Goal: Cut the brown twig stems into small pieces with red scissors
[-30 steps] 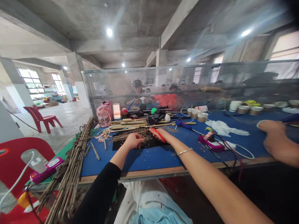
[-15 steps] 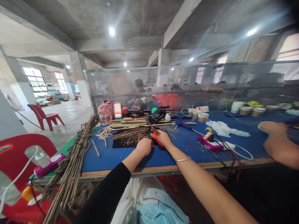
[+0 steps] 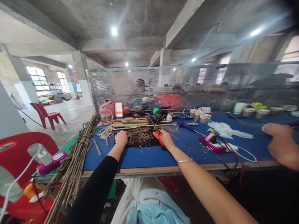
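Nearest you, left of the black mat [image 3: 152,143], lay a bundle of long stalks [image 3: 74,166], seemingly uncut. At the mat's right end, your right hand [image 3: 165,138] was closed around the red-handled scissors [image 3: 160,139]; at its left end, your left hand [image 3: 121,139] rested over thin sticks [image 3: 137,131], grip impossible to tell with the fingertips hidden. Clippings [image 3: 141,138] across the mat suggested some cutting done, the sticks along its far side perhaps left. Beyond it, the blades blurred into dark material [image 3: 161,116].
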`<state>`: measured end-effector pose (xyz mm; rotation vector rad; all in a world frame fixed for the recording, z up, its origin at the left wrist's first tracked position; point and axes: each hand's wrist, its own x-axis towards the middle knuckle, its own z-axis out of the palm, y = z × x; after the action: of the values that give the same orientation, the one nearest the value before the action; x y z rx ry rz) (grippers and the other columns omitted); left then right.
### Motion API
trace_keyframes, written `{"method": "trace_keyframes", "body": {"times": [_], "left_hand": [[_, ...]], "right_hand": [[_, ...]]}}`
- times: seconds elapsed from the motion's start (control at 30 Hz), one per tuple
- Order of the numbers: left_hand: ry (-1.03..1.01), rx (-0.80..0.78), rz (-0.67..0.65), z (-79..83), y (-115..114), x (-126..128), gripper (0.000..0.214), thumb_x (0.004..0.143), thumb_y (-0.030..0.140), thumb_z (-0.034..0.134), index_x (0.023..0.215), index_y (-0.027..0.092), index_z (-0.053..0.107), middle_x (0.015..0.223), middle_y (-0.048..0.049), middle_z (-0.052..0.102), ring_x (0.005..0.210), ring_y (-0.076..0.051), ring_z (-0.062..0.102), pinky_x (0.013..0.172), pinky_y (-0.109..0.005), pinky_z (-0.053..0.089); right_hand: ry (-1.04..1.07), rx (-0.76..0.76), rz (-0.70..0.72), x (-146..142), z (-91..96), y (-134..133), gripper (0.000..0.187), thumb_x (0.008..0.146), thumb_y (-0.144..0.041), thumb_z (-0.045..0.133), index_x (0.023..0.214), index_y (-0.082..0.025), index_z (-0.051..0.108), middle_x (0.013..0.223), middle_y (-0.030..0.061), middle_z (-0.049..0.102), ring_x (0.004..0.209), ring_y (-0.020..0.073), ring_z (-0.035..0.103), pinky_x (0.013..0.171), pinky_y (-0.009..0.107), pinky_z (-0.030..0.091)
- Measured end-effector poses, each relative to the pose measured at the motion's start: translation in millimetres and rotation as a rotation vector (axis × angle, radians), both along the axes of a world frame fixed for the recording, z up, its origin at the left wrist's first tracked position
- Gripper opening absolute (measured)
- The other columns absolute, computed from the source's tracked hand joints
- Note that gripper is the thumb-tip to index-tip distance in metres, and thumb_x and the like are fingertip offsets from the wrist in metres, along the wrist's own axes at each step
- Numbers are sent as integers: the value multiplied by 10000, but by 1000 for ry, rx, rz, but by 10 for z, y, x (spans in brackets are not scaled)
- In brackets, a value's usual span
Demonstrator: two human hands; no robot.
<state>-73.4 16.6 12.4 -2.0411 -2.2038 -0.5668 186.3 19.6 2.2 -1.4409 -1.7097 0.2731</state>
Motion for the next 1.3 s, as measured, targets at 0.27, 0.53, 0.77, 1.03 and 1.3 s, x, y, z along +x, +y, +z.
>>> {"method": "trace_keyframes", "body": {"times": [0.27,0.53,0.77,1.03,1.3], "left_hand": [[-13,218,-24,-80,2,-12,257,841,243,400,842,225,657,925,-77,641,932,-223,535,913,-457,272],[62,329,-154,-10,-122,39,308,833,157,381,1033,248,597,989,-83,629,964,-217,516,846,-368,295],[107,454,-227,57,-239,238,302,862,385,373,834,216,621,873,-82,618,885,-218,507,829,-383,272],[116,432,-226,152,-246,324,281,879,318,347,929,251,616,863,-65,611,888,-206,500,945,-407,198],[134,335,-191,179,-250,236,325,890,298,296,1030,235,582,920,-92,582,925,-209,485,811,-320,304]], "right_hand": [[-30,-3,17,15,-27,9,395,688,-575,510,674,-184,568,617,21,595,569,137,504,551,221,341],[-34,-3,-23,21,-34,-23,367,682,-559,530,655,-194,558,613,21,597,557,139,501,548,228,343],[148,33,5,-63,156,67,373,670,-552,547,721,-184,578,656,15,614,585,141,525,558,223,361],[229,-11,189,-382,423,180,314,596,-443,604,701,-146,609,597,-1,585,541,121,474,524,216,345],[164,-14,265,-572,572,101,303,593,-445,609,609,-142,608,528,-23,524,528,108,445,530,210,336]]}}
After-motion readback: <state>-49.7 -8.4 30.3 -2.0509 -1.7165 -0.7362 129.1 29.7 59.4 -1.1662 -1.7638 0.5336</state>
